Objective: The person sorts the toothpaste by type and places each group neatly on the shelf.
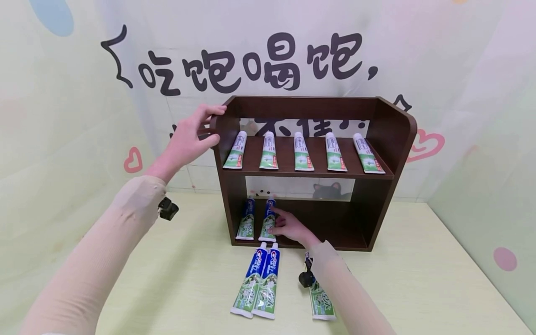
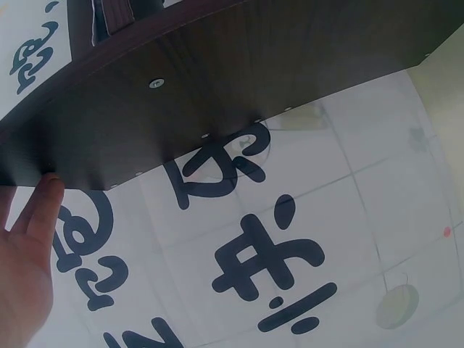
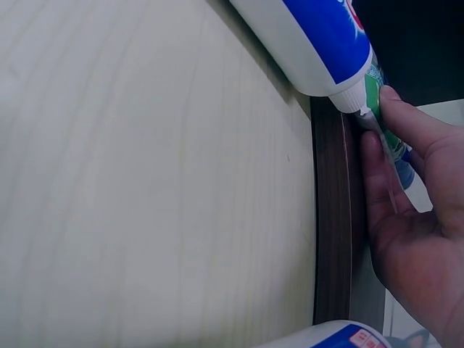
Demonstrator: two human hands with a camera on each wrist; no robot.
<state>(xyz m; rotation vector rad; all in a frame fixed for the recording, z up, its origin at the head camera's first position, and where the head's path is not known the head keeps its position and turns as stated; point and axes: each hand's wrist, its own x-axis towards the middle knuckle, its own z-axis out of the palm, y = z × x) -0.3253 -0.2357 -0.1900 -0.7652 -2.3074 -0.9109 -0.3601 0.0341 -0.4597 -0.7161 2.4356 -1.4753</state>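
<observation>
A dark brown two-tier shelf (image 1: 301, 188) stands upright on the table. My left hand (image 1: 190, 135) grips its left side panel near the top, thumb at the edge; part of that hand shows by the panel in the left wrist view. On the lower tier, my right hand (image 1: 293, 228) pinches a blue-and-green toothpaste tube (image 1: 268, 223) by its sides. This tube lies with its cap toward the back. To its left is a similar tube (image 1: 247, 221). In the right wrist view, the right thumb and fingers (image 3: 413, 123) are on the tube's two sides.
Several white-and-green toothpaste tubes (image 1: 301, 153) lie spaced out on the upper tier. Before the shelf, two blue-and-green tubes (image 1: 268, 284) overlap on the pale table (image 1: 176, 288). Another tube (image 1: 322, 302) lies partly under my right forearm. A printed wall (image 1: 268, 28) stands behind.
</observation>
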